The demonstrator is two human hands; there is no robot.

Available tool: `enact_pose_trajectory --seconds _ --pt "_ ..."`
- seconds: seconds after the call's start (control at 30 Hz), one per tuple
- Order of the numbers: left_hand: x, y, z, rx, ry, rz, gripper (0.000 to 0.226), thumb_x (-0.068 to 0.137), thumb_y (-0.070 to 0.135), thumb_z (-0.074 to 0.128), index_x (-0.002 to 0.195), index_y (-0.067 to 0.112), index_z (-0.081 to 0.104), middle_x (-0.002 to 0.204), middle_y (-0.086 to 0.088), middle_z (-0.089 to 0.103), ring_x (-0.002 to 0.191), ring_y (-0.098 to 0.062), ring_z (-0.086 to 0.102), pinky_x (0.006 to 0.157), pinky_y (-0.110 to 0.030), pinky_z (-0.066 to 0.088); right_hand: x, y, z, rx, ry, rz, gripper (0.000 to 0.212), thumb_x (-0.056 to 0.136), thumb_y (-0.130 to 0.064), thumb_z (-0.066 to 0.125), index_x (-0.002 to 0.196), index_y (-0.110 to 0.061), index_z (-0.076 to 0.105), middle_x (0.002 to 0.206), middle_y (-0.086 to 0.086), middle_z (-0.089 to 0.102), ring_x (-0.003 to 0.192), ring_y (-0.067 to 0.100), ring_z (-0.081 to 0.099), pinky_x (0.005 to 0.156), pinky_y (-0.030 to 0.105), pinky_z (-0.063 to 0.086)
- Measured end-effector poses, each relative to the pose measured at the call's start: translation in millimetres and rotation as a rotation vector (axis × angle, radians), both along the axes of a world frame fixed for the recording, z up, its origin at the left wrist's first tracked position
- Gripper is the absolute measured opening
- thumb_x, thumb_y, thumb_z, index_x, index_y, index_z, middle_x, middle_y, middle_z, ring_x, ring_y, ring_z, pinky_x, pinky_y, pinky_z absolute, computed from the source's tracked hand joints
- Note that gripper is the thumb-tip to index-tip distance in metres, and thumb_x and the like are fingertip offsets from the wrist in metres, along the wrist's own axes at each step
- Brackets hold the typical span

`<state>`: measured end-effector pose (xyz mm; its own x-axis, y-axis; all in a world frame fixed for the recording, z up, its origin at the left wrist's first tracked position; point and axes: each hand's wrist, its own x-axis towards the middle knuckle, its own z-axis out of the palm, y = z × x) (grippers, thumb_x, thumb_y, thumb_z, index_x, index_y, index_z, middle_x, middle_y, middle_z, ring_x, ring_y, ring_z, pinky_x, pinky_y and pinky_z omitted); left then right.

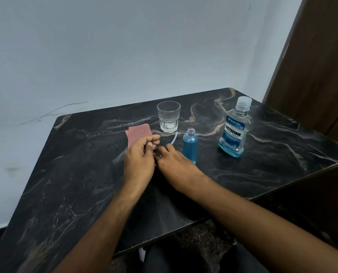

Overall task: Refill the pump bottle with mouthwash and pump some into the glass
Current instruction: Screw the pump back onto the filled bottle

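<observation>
Standing uncapped on dark marble table (pixel 262 174): small pump bottle (pixel 190 143), blue-filled, between empty glass (pixel 168 116) and capped mouthwash bottle (pixel 234 131). Left hand (pixel 139 156) pinching pink cloth (pixel 139 135); right hand (pixel 174 156) grasping pump tube (pixel 174 137), head hidden.

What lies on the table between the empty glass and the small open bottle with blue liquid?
In the head view, only a thin white tube lies between the glass and the small bottle; otherwise bare dark table.

"LISTERINE COOL MINT" on the mouthwash bottle (pixel 234 131) label, smaller print unreadable
</observation>
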<state>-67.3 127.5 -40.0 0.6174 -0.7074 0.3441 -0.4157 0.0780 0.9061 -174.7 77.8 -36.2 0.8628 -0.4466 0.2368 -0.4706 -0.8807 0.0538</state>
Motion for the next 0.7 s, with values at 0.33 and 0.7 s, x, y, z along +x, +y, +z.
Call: enact_pose_trajectory --seconds 0.33,0.7 --pt "4 1 2 -0.109 0.035 0.018 0.035 0.104 0.004 0.05 0.108 0.029 0.073 0.109 0.009 0.076 0.1 -0.002 0.071 0.095 -0.035 0.058 -1 -4 11 0.031 -0.081 -0.006 0.028 0.093 0.002 0.054 0.12 -0.003 0.059 0.117 0.011 0.049 0.107 0.025 0.048 0.084 0.04 0.054" --pt "-2 -4 3 -0.16 0.16 0.092 0.038 0.095 -0.006 0.055 0.1 0.029 0.068 0.097 0.006 0.073 0.088 -0.01 0.068 0.094 -0.042 0.058 -26 -3 93 0.084 -1.008 -0.052 0.02 0.086 -0.009 0.077 0.105 -0.002 0.075 0.096 0.012 0.066 0.076 0.015 0.062 0.071 0.026 0.054"
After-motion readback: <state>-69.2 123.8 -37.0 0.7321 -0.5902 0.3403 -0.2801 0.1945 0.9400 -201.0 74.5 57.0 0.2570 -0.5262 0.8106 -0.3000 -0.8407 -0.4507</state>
